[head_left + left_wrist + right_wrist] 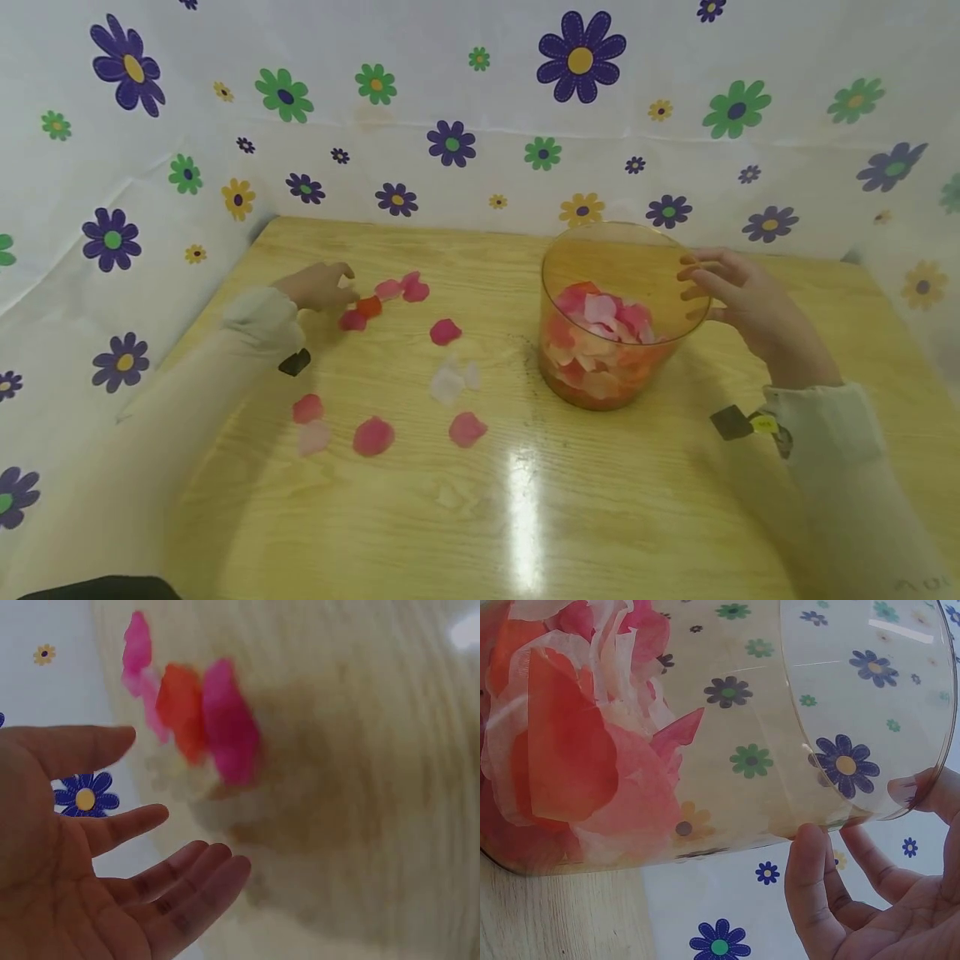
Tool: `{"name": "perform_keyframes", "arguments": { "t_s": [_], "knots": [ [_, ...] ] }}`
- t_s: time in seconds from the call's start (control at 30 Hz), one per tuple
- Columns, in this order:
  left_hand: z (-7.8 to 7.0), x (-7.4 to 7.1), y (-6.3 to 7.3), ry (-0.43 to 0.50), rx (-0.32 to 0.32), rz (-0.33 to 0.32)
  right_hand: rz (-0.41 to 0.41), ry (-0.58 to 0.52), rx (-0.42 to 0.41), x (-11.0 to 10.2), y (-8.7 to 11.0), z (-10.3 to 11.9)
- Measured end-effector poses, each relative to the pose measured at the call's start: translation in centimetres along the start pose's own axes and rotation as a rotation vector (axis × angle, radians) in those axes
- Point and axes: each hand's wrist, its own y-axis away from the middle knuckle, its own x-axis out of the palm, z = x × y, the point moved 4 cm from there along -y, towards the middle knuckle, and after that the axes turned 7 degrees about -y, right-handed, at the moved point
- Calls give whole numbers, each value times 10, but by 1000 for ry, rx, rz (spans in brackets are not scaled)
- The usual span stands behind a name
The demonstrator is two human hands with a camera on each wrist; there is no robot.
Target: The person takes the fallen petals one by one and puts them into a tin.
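My right hand [765, 312] grips the rim of a clear amber container [600, 396], fingers against its outer wall. In the right wrist view the thumb [937, 791] laps over the rim. Pink, red and white flower petals [600, 321] fill the lower part of the container. At the left, my left hand [318, 287] hovers just beside a row of loose petals, its fingers apart and holding nothing. Nearest to it in the left wrist view are an orange-red petal [182, 712] and a deep pink petal [229, 724].
More petals lie scattered on the wooden table [600, 500]: a pink petal [446, 332], a pale white petal [447, 385], a pink petal [373, 436] and others. A white flower-patterned sheet [480, 100] hangs behind the table and along both sides.
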Motion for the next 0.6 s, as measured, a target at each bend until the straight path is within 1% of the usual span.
{"name": "perform_keyframes", "arguments": {
  "t_s": [0.03,0.1,0.23,0.3,0.43,0.53,0.6],
  "knots": [
    [-1,4,-2,20,-8,22,1,-6,-3,0,0,0],
    [-5,10,-6,53,-16,36,3,-36,-8,0,0,0],
    [-20,13,-17,57,-6,5,4,-65,-15,-1,1,0],
    [-27,13,-25,58,18,-8,2,-65,-12,-2,1,0],
    [-44,15,-40,49,57,-2,4,-88,-19,-1,0,-1],
    [-60,16,-46,32,90,14,6,-113,-25,1,0,-1],
    [-70,17,-49,18,125,14,7,-91,-24,2,0,0]
  ]
}}
